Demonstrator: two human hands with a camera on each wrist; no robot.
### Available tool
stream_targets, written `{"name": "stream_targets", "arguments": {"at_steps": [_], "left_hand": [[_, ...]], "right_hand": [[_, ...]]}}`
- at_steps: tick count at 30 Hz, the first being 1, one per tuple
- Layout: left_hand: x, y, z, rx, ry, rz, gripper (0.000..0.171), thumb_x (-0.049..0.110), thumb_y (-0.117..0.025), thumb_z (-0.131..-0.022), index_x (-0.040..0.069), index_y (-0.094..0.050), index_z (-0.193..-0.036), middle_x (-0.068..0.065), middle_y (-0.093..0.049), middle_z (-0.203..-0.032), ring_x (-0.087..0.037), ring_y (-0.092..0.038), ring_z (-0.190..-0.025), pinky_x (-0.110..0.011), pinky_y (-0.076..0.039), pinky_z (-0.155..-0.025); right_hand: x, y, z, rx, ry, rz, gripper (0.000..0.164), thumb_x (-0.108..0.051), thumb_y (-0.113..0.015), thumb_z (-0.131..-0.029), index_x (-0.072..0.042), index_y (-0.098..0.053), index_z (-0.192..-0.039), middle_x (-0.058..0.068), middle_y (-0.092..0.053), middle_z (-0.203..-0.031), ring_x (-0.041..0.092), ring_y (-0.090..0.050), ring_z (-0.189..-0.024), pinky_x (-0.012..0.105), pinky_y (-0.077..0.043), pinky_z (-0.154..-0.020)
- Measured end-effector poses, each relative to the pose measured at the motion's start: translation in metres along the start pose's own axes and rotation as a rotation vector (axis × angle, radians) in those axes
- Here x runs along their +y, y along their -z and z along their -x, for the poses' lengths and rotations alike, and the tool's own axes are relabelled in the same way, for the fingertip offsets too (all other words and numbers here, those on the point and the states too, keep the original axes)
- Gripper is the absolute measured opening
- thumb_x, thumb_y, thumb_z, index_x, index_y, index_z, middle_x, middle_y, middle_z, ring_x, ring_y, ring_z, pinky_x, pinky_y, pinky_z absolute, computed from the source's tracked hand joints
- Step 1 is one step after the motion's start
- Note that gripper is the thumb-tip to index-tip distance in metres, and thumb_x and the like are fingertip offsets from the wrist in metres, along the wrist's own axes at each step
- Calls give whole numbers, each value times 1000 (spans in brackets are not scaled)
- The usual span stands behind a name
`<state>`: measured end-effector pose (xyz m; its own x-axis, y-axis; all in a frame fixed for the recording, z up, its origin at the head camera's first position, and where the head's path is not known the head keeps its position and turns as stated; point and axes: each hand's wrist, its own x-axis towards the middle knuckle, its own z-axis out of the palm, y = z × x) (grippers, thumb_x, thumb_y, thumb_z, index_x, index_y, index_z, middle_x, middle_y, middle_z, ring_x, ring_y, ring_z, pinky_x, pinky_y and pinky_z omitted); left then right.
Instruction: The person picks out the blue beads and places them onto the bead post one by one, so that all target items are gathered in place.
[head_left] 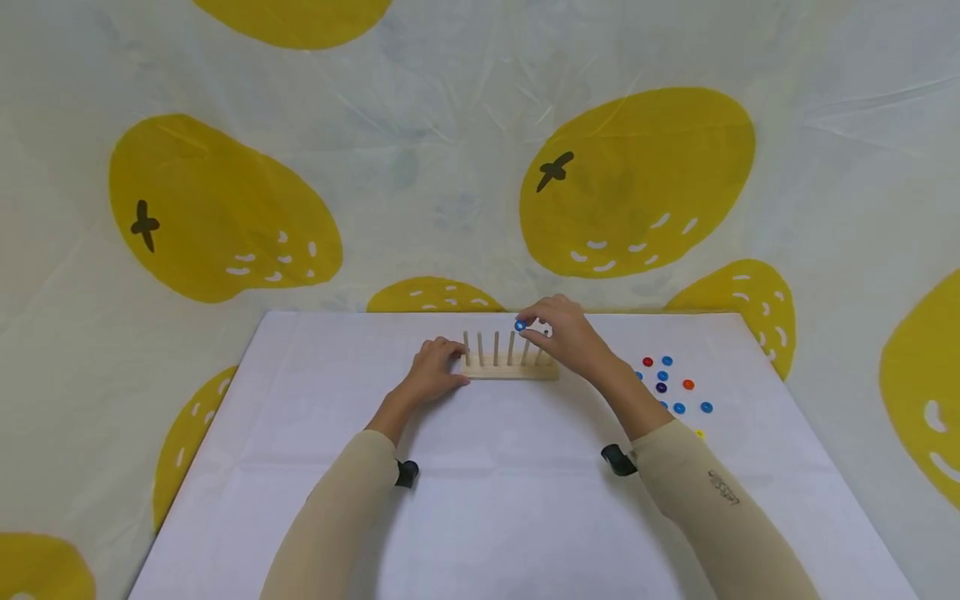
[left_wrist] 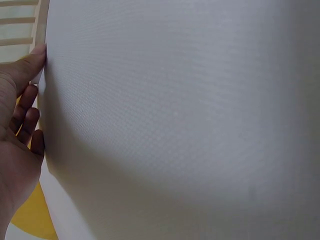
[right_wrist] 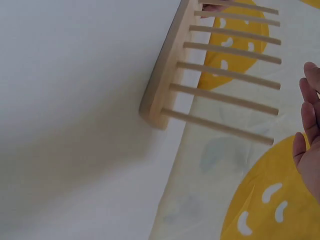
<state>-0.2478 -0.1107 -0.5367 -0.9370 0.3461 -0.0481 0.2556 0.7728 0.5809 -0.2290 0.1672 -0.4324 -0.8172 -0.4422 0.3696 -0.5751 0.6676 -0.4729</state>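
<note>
Toward one o'clock on the table (head_left: 517, 517), loose rings (head_left: 678, 407) lie beside the right forearm (head_left: 630, 404). At twelve, the left hand (head_left: 435, 371) is clamped on the nine-o'clock end of the wooden rack (head_left: 510, 373). The right hand (head_left: 566, 333) pinches a blue ring (head_left: 520, 326) near the pegs (head_left: 496, 348); which one is hard to tell. Threading seems in hand; the next move likely calls for centring the hole over a tip.

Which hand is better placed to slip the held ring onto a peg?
Right, I'd judge: the right hand pinches the blue ring near the tops of the pegs, while the left hand holds the wooden base at its left end.
</note>
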Motion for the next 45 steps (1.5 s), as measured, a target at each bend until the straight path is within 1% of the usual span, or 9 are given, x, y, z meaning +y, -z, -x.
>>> {"name": "stream_targets", "arguments": {"at_steps": [4, 12, 17, 21, 26, 28, 36, 40, 45], "left_hand": [[1, 0, 0, -4, -4, 0, 56, 26, -86, -85, 10, -64, -135, -10, -60, -129, -29, -49, -123, -48, -40, -107], [2, 1, -1, -13, 14, -10, 56, 27, -86, -85, 11, -64, -135, -9, -60, -129, -29, -49, -123, -47, -40, -108], [1, 2, -3, -10, 2, -15, 58, 28, -86, -86, 10, -64, -136, -9, -60, -129, -30, -49, -123, -47, -40, -109], [1, 3, -4, -17, -6, -19, 58, 29, -86, -86, 10, -63, -136, -10, -60, -129, -30, -49, -123, -48, -40, -109], [0, 4, -4, -21, 16, -21, 58, 30, -86, -86, 10, -64, -136, -10, -60, -129, -30, -48, -124, -48, -39, -110], [0, 4, -4, -21, 18, -19, 57, 30, -86, -86, 11, -64, -135, -9, -60, -129, -30, -48, -123, -48, -40, -110], [-3, 3, -4, -7, -11, -7, 50, 27, -87, -84, 12, -68, -127, -9, -62, -122, -30, -50, -117, -48, -41, -105], [-3, 1, -4, -6, -14, -11, 49, 28, -88, -84, 13, -68, -126, -8, -61, -122, -30, -50, -117, -48, -41, -105], [-3, 1, -3, -7, -12, -1, 47, 28, -87, -85, 14, -68, -125, -8, -61, -122, -29, -49, -118, -48, -40, -105]], "right_hand": [[-5, -7, -10, -22, -1, 0, 20, -15, -78, -92, -10, -77, -112, 5, -76, -104, 27, -60, -105, 48, -46, -93], [-11, -19, -26, -84, 1, -10, 18, -17, -79, -92, -10, -77, -109, 4, -76, -103, 28, -63, -102, 46, -46, -94], [-17, -25, -38, -123, -5, 19, 20, -20, -78, -93, -11, -77, -111, 2, -76, -103, 26, -62, -103, 49, -45, -95], [-24, -30, -47, -142, 9, 31, 20, -20, -78, -93, -11, -78, -111, 2, -77, -101, 27, -63, -103, 51, -46, -94], [-33, -38, -56, -161, 26, 37, 18, -21, -77, -94, -13, -78, -109, 1, -78, -100, 26, -62, -101, 52, -45, -90], [-35, -40, -58, -170, 24, 47, 18, -22, -77, -94, -14, -78, -109, -1, -78, -101, 25, -62, -100, 52, -45, -89], [-38, -49, -61, -232, -4, 71, 20, -23, -78, -93, -15, -78, -112, -3, -78, -103, 24, -61, -107, 51, -45, -92], [-39, -51, -61, -244, -22, 79, 19, -24, -78, -94, -16, -79, -110, -3, -78, -102, 24, -61, -108, 51, -45, -93], [-38, -54, -60, -245, -22, 79, 16, -23, -78, -94, -16, -80, -108, -4, -78, -100, 24, -62, -107, 51, -45, -92]]}}
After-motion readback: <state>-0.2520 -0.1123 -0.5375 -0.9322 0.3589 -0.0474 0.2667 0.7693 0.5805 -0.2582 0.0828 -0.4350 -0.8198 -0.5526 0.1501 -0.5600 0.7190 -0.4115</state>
